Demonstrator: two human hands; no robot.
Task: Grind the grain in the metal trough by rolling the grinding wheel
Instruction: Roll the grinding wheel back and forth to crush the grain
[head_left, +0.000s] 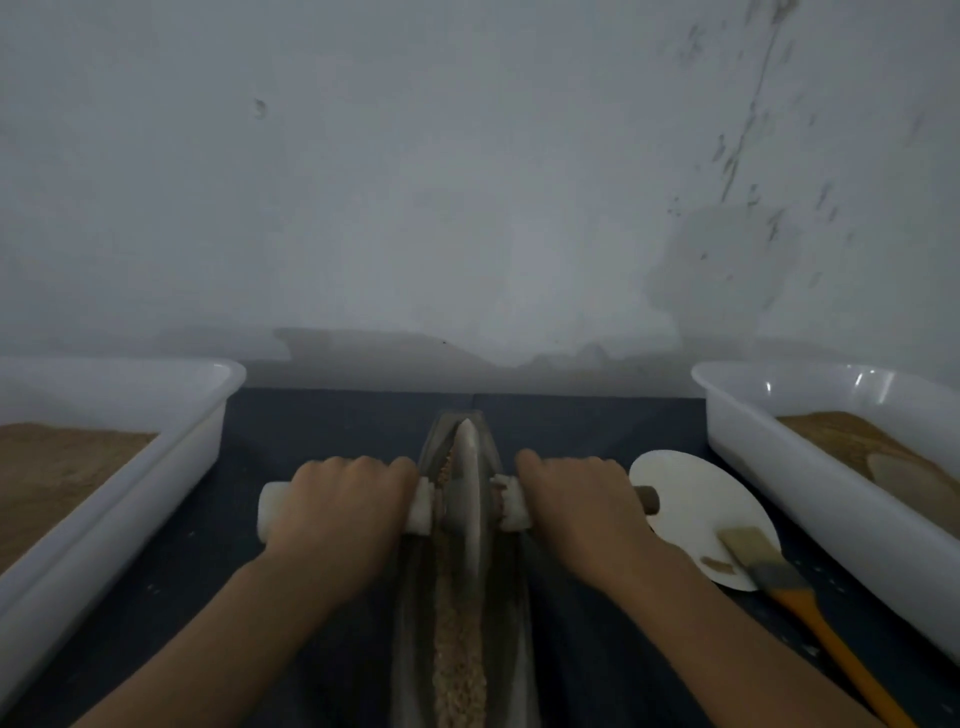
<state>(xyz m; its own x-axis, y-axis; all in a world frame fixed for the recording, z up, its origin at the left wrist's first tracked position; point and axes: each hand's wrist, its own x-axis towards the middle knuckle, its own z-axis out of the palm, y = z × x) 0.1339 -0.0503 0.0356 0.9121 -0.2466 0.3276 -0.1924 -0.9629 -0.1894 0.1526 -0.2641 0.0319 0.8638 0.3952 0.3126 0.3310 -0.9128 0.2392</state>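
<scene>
Left to right: one white tub (171, 457) of brown meal, the left hand (343, 509) clenched round the axle's white-wrapped left end, one grinding wheel (470, 499) standing on edge toward the far end of the single metal trough (410, 597) with grain (457, 649) lying along its groove, and the right hand (576, 504) clenched round the right end. The wheel looks heavy, rigid and slick-edged, so the two axle handles are the sensible hold. Further right lie one white disc (691, 499), one brush (779, 577), and a second tub (810, 483).
</scene>
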